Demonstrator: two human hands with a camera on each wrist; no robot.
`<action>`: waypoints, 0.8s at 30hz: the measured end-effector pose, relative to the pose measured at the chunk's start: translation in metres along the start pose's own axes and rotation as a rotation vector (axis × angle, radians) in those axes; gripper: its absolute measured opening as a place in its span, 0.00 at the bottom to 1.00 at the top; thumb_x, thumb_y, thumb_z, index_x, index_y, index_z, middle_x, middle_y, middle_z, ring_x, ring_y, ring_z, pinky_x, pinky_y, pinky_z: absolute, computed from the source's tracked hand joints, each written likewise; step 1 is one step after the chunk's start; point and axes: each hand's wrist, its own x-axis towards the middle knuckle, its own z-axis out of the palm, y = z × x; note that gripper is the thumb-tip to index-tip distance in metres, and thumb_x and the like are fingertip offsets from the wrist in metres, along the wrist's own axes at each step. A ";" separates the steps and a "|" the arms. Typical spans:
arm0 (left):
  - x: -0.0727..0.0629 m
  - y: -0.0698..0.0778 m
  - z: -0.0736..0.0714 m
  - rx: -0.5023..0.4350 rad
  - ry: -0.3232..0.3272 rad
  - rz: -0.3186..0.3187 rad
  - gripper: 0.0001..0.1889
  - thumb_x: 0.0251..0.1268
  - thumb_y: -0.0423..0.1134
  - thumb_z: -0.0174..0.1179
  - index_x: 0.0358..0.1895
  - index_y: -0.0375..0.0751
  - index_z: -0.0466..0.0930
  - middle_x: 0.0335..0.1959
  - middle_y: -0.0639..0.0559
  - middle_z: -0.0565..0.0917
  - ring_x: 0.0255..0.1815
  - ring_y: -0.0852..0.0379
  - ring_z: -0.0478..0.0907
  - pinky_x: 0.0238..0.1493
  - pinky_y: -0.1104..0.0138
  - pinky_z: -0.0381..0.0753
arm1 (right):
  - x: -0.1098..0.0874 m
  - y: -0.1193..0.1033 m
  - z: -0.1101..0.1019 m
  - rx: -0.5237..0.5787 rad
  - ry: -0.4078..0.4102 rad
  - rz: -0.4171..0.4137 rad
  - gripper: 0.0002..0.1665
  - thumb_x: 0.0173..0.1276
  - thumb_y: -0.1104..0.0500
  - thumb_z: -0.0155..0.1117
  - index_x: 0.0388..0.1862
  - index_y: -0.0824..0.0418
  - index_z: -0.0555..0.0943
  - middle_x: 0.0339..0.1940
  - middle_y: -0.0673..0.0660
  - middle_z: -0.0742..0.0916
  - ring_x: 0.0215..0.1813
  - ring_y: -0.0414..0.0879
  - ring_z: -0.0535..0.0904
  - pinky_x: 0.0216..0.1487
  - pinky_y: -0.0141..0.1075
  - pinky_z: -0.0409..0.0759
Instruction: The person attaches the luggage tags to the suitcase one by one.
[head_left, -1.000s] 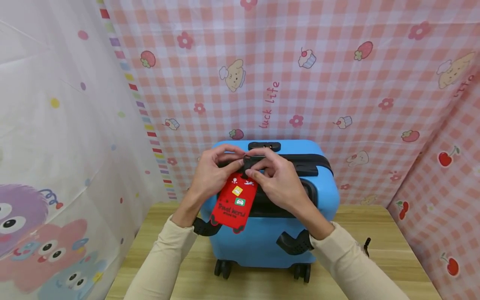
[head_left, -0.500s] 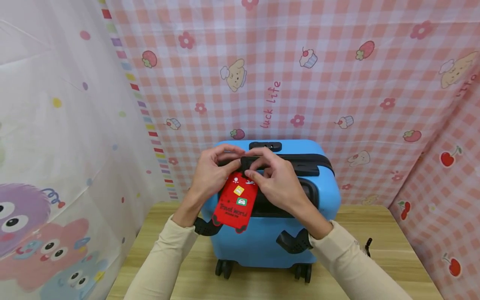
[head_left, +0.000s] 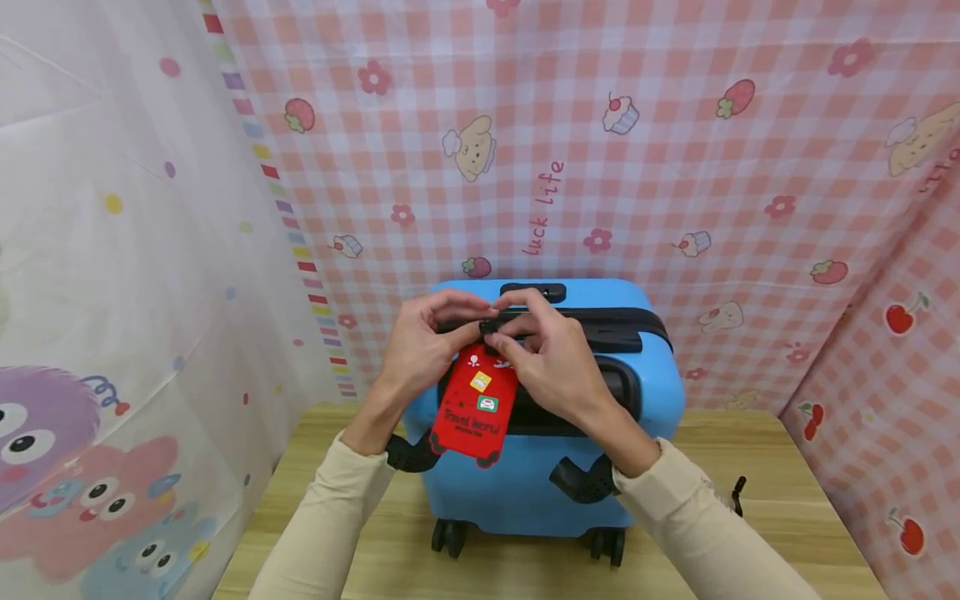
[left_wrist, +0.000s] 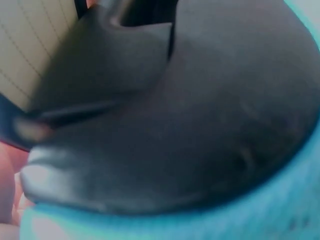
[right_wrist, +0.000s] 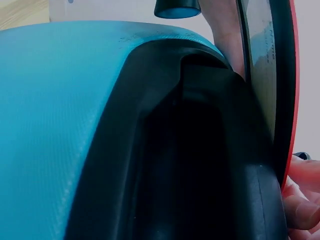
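A red luggage tag [head_left: 474,412] with "Travel World" lettering hangs tilted in front of the blue suitcase [head_left: 525,483]. Its short black strap [head_left: 489,327] is pinched between the fingertips of my left hand [head_left: 423,346] and my right hand [head_left: 558,362], by the suitcase's black top handle [head_left: 613,337]. The fingers cover part of the strap and handle. In the right wrist view the tag [right_wrist: 287,95] shows edge-on, with right-hand fingers [right_wrist: 302,205] below it. The left wrist view catches the tag's lined back [left_wrist: 35,40] beside the black recess [left_wrist: 190,130].
The suitcase stands on its wheels [head_left: 448,537] on a wood-grain table [head_left: 765,467]. A combination lock [head_left: 532,292] sits on its top. Checked cloth [head_left: 645,167] hangs behind, white cloth [head_left: 172,275] at left. Black wrist mounts [head_left: 581,481] sit at both cuffs.
The tag has shifted slightly right, and the strap has turned a little between my fingertips. Both hands stay almost in place at the handle.
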 end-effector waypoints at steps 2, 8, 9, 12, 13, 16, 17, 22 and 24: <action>0.000 0.000 0.000 -0.003 -0.001 0.006 0.09 0.63 0.29 0.65 0.46 0.37 0.85 0.41 0.45 0.89 0.44 0.55 0.85 0.44 0.61 0.85 | 0.000 0.000 0.001 -0.009 0.012 0.011 0.18 0.69 0.66 0.65 0.55 0.64 0.73 0.34 0.58 0.90 0.22 0.40 0.81 0.28 0.36 0.80; -0.001 0.001 0.000 -0.011 -0.020 0.010 0.09 0.64 0.28 0.64 0.46 0.35 0.85 0.40 0.43 0.89 0.42 0.55 0.85 0.44 0.62 0.85 | -0.001 -0.002 0.003 -0.046 0.054 0.063 0.16 0.68 0.65 0.65 0.52 0.64 0.73 0.35 0.57 0.89 0.19 0.41 0.76 0.25 0.35 0.76; -0.002 0.002 -0.001 -0.018 -0.026 0.012 0.09 0.65 0.27 0.62 0.47 0.34 0.85 0.40 0.42 0.89 0.41 0.56 0.85 0.45 0.63 0.85 | -0.001 -0.002 0.003 -0.050 0.063 0.073 0.16 0.68 0.65 0.65 0.52 0.63 0.73 0.35 0.56 0.89 0.18 0.42 0.74 0.24 0.34 0.75; -0.003 0.003 -0.001 -0.041 -0.039 0.028 0.10 0.66 0.25 0.59 0.48 0.31 0.83 0.41 0.37 0.88 0.40 0.57 0.85 0.46 0.65 0.84 | -0.001 -0.003 0.004 -0.063 0.091 0.077 0.15 0.68 0.64 0.66 0.50 0.62 0.73 0.34 0.55 0.87 0.14 0.44 0.68 0.20 0.34 0.70; -0.003 0.003 -0.001 -0.049 -0.043 0.033 0.11 0.66 0.24 0.58 0.48 0.30 0.83 0.42 0.36 0.87 0.40 0.57 0.85 0.46 0.65 0.84 | -0.002 -0.003 0.004 -0.068 0.099 0.069 0.15 0.68 0.64 0.66 0.49 0.62 0.73 0.34 0.55 0.86 0.14 0.44 0.67 0.20 0.34 0.69; -0.004 0.004 0.000 -0.058 -0.040 0.043 0.10 0.66 0.24 0.58 0.48 0.28 0.83 0.42 0.35 0.87 0.39 0.59 0.84 0.46 0.65 0.85 | -0.002 -0.001 0.005 -0.090 0.118 0.022 0.13 0.67 0.65 0.67 0.48 0.62 0.75 0.32 0.55 0.84 0.15 0.43 0.66 0.21 0.34 0.69; -0.004 0.004 0.000 -0.061 -0.040 0.043 0.10 0.66 0.25 0.58 0.48 0.28 0.83 0.42 0.35 0.87 0.39 0.59 0.85 0.46 0.65 0.85 | -0.002 -0.001 0.005 -0.096 0.123 0.004 0.12 0.67 0.65 0.67 0.47 0.62 0.76 0.31 0.55 0.83 0.16 0.43 0.66 0.22 0.34 0.69; -0.005 0.004 0.001 -0.056 -0.045 0.034 0.11 0.67 0.27 0.59 0.49 0.28 0.84 0.43 0.36 0.87 0.39 0.59 0.85 0.47 0.63 0.85 | -0.001 0.002 0.006 -0.100 0.139 -0.040 0.07 0.66 0.65 0.68 0.42 0.62 0.82 0.30 0.55 0.86 0.18 0.41 0.69 0.23 0.34 0.71; -0.005 0.005 0.001 -0.060 -0.048 0.031 0.11 0.67 0.26 0.58 0.49 0.27 0.84 0.44 0.35 0.87 0.40 0.58 0.85 0.48 0.63 0.85 | -0.001 0.001 0.006 -0.095 0.140 -0.036 0.06 0.65 0.64 0.69 0.40 0.62 0.84 0.30 0.55 0.87 0.21 0.41 0.73 0.24 0.33 0.73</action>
